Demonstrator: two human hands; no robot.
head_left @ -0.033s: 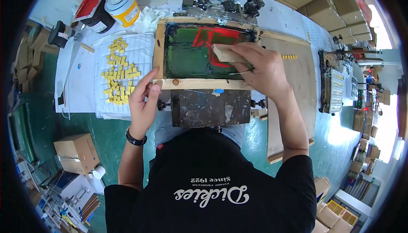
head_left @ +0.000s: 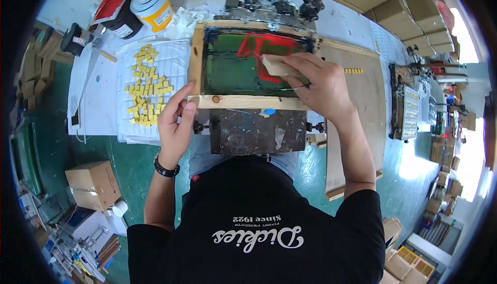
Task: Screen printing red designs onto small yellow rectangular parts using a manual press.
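Both hands are at a rectangular pale wooden frame point(head_left: 248, 102) stretched with a dark green screen point(head_left: 225, 64); it lies over the bench point(head_left: 96, 105), in front of black clamp knobs point(head_left: 310, 5). Right hand point(head_left: 325, 84): thumb and fingers pinch a flat, pale beige squeegee point(head_left: 275, 66), its edge over the right half of the screen, tilted. A patch of bright red ink point(head_left: 249, 46) surrounds that area, mostly above and below the tool.

Left hand point(head_left: 176, 121): index finger and thumb lie apart at the frame's near left corner, index touching the wood; cannot tell whether it grips. Black band point(head_left: 166, 168) on the left wrist.

Left of frame: small yellow blocks point(head_left: 150, 86), scattered on a white padded sheet point(head_left: 178, 59). Behind these, a white-and-yellow round tin point(head_left: 158, 17). Near side: a stained dark metal plate point(head_left: 240, 134), below the frame's near edge. Right: a long tan board point(head_left: 357, 123) bearing a short row of yellow pieces point(head_left: 354, 70).
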